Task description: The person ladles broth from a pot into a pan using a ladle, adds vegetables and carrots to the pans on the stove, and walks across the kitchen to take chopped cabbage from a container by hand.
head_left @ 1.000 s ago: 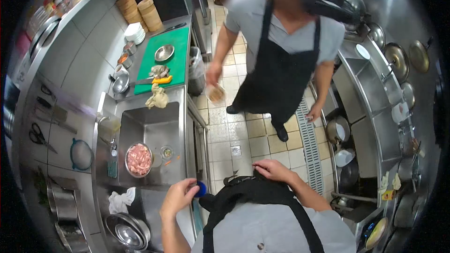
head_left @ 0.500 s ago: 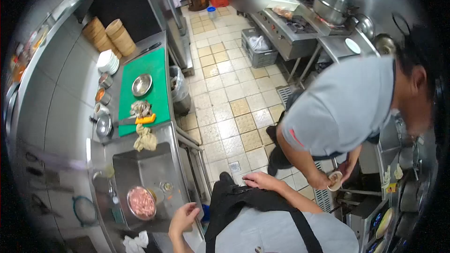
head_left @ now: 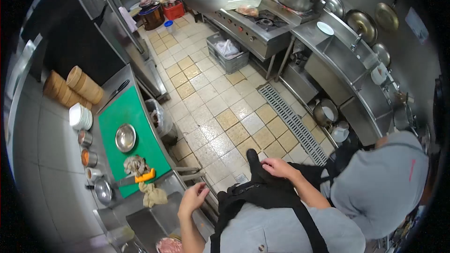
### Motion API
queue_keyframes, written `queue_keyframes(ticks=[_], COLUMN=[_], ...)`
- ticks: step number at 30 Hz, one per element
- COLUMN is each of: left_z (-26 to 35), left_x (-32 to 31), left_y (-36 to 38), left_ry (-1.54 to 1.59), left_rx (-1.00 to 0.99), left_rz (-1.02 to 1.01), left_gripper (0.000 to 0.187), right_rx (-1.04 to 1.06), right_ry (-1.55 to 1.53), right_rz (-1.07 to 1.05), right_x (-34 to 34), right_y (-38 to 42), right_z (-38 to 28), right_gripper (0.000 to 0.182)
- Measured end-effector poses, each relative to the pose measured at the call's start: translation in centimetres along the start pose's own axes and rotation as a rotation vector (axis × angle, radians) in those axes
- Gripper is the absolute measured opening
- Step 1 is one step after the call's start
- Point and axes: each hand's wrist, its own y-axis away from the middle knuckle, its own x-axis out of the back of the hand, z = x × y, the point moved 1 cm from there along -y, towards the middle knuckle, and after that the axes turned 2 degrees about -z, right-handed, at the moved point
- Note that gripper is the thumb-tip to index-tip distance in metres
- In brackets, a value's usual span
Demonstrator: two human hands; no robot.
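head view | right hand (head_left: 277, 167) flat on black apron (head_left: 255, 192) at waist, fingers pressed together on cloth | left hand (head_left: 193, 200) empty, fingers loosely spread, over sink edge (head_left: 187, 215) | apron probably soft, light, floppy; best pinched at top hem

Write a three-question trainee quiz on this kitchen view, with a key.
1. True or false: the wearer's right hand rests on the black apron.
2. What lies on the green cutting board, near its middle? A) round steel bowl B) white plate C) glass jar
3. Fill in: the wearer's left hand hovers empty over the steel ____, near the crumpled beige rag.

Key: 1 true, the hand lies flat on the fabric. 2 A, the round steel bowl. 3 counter edge.
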Motion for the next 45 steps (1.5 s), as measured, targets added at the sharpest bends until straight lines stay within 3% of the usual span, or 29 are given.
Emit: queue_keyframes(ticks=[6,8,13,15,17,19,20,23,26,29,30,31,33,35,38,45], left_z=[3.1,0.8,-3.5,-5.2,-5.6,-6.2,-7.1,-11.3,-7.6,-6.6,-7.2,-7.6,-7.5,-5.8,-4.0,-0.9], left_x=[6.7,8.0,8.6,7.4,6.1,5.7,5.7,7.5,16.4,24.9,27.2,29.4,34.3,40.0,47.0,58.1], left_y=[-10.8,-13.2,-15.3,-15.8,-16.4,-18.7,-19.8,-27.0,-36.4,-45.1,-48.0,-50.7,-55.5,-59.6,-65.6,-81.8], left_ry=[-0.056,-0.067,-0.005,0.051,0.319,0.485,0.620,0.615,0.460,0.412,0.407,0.402,0.317,0.165,0.017,0.077], left_rx=[0.044,0.047,0.364,0.445,0.554,0.597,0.638,0.583,0.514,0.543,0.405,0.269,0.275,0.245,0.194,0.075], left_rz=[0.066,0.135,0.293,0.300,0.350,0.340,0.321,0.298,0.230,0.268,0.302,0.329,0.290,0.221,0.195,0.197], left_gripper=[0.041,0.039,0.036,0.036,0.029,0.032,0.035,0.034,0.034,0.035,0.037,0.039,0.041,0.046,0.045,0.042], right_rx=[-0.159,-0.256,-0.019,0.081,0.220,0.230,0.237,0.294,0.281,0.114,0.082,0.042,-0.010,-0.160,-0.347,-0.458], right_ry=[-0.039,-0.231,-0.067,0.105,0.200,0.290,0.309,0.157,0.278,0.411,0.423,0.411,0.388,0.341,0.180,-0.010], right_rz=[0.058,0.083,-0.003,-0.067,-0.164,-0.255,-0.260,-0.213,-0.266,-0.409,-0.455,-0.355,-0.250,-0.014,0.079,-0.067], right_x=[2.7,4.7,10.7,14.3,15.5,17.2,17.2,16.4,14.9,17.1,17.9,18.8,20.8,21.9,22.3,19.2], right_y=[-7.0,-11.1,-29.7,-37.8,-46.2,-52.6,-55.3,-62.5,-67.7,-70.6,-71.5,-72.2,-74.0,-75.5,-78.1,-84.4], right_z=[7.5,9.4,10.5,6.0,4.5,-0.8,-2.3,-5.6,-4.3,-2.1,-0.8,0.4,1.3,0.9,-3.1,0.1], right_gripper=[0.032,0.029,0.033,0.034,0.035,0.032,0.032,0.035,0.036,0.035,0.036,0.036,0.036,0.034,0.032,0.036])
